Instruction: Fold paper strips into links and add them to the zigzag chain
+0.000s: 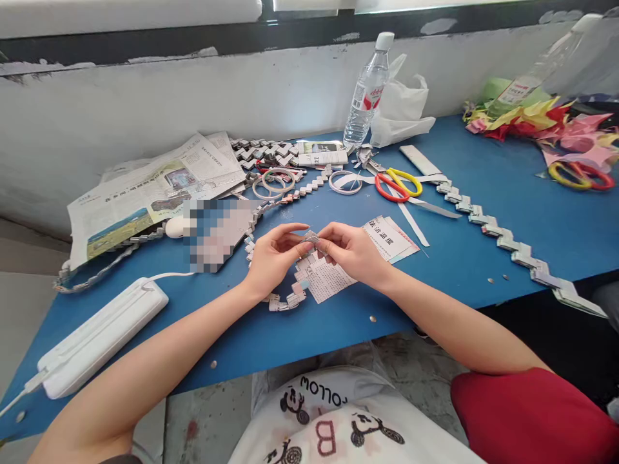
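Over the middle of the blue table, my left hand (271,258) and my right hand (355,252) meet at their fingertips. Both pinch the end of a folded newspaper chain (293,298) between thumb and fingers. From there the zigzag links hang down and curve leftward on the table, partly hidden behind my left hand. A printed paper sheet (333,278) lies beneath my hands. Beyond my right wrist rest more cut paper pieces (389,238) with large printed characters. Scissors (397,184) with red and yellow handles lie farther back, by white paper strips (416,222).
Newspaper sheets (159,187) lie at the left, near a white power strip (104,338) with a cable. A long folded chain (507,241) crosses the right side. A water bottle (366,96), plastic bag (401,109) and ring-shaped rolls (345,182) stand or lie toward the wall.
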The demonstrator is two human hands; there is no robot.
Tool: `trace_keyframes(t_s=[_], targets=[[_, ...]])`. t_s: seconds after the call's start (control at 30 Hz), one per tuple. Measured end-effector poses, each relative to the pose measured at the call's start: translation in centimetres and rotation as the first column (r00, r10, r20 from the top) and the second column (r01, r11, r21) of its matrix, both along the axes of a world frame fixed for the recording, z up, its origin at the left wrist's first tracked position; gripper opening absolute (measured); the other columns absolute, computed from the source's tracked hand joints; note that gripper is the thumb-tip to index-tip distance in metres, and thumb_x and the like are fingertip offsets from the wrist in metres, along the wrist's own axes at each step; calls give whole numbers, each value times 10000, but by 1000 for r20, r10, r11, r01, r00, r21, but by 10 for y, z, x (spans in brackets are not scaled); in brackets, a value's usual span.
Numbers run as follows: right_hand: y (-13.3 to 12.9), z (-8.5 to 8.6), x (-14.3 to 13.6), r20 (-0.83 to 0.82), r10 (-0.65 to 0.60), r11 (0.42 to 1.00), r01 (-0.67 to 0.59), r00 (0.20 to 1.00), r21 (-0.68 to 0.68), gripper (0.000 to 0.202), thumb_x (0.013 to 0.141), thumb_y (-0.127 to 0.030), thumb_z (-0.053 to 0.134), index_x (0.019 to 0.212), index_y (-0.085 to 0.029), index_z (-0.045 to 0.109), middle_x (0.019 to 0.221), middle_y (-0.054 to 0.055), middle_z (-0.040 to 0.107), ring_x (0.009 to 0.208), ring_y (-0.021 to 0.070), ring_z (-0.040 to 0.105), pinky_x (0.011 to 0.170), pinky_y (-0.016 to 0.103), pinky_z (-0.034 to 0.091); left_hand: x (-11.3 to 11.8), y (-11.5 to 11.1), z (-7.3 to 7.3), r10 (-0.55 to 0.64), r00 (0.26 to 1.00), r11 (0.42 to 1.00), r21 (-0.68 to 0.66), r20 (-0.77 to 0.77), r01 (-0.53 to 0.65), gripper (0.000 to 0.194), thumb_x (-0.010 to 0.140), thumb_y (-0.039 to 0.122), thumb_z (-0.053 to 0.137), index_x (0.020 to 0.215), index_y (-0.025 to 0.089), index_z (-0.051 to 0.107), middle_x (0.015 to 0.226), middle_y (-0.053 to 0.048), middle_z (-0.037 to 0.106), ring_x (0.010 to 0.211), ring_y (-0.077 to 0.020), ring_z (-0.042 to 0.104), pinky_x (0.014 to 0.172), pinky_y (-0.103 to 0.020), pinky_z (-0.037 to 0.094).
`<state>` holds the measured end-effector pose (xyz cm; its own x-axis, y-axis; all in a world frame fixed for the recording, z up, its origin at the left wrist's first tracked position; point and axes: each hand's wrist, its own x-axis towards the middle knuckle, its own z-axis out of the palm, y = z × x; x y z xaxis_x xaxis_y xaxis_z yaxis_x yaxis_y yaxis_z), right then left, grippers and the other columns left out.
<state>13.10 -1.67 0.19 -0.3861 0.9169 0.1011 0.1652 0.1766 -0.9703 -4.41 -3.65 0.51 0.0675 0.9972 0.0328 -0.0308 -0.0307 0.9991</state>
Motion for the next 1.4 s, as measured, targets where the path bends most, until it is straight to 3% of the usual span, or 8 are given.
trace_keyframes(t_s=[0.23, 0.47, 0.67, 0.87, 1.17, 1.4], targets=[[5, 11, 1, -64, 35, 981, -46, 997, -190, 248, 783, -386, 692, 785, -150, 615, 665, 27, 659, 524, 106, 577, 490, 248, 480, 1, 4, -7, 105, 994, 994, -14, 29, -105, 405, 653, 314, 822, 1024, 197, 707, 820, -32, 759, 822, -194, 709, 723, -281, 547], [7, 7, 3, -64, 38, 993, -45, 997, -113, 196, 791, -343, 685, 782, -157, 623, 618, -1, 632, 502, 91, 539, 477, 234, 453, 1, 3, -6, 41, 998, 999, -30, 43, -39, 361, 650, 307, 827, 970, 184, 711, 802, -35, 759, 798, -192, 709, 724, -289, 552], [6, 8, 3, -42, 47, 988, -53, 998, -148, 174, 782, -300, 685, 853, -158, 614, 623, -3, 637, 501, 98, 550, 486, 241, 460, 1, 3, -9, 91, 995, 996, -13, 43, -90, 365, 647, 311, 829, 972, 192, 713, 819, -35, 758, 801, -191, 709, 697, -277, 545], [4, 8, 0, -37, 14, 984, -20, 999, -175, 158, 795, -289, 672, 787, -163, 577, 605, -8, 624, 486, 93, 549, 457, 226, 441, 2, 3, -10, 114, 993, 993, 0, 11, -114, 371, 654, 313, 824, 988, 195, 711, 805, -32, 754, 804, -192, 709, 680, -275, 542], [2, 4, 1, -33, -1, 992, -3, 999, -124, 215, 807, -357, 684, 811, -176, 569, 609, -24, 608, 487, 85, 523, 450, 225, 409, 0, 5, -4, -4, 999, 999, 36, -50, 6, 356, 686, 299, 802, 1014, 196, 713, 788, -32, 751, 767, -181, 702, 688, -284, 556], [6, 6, -1, -73, -5, 968, -13, 997, -252, 204, 760, -315, 708, 781, -154, 583, 621, 5, 640, 513, 99, 571, 474, 231, 467, 1, 5, -9, 82, 996, 997, 17, -32, -81, 373, 667, 303, 812, 1006, 190, 704, 801, -31, 752, 790, -185, 704, 694, -279, 548]])
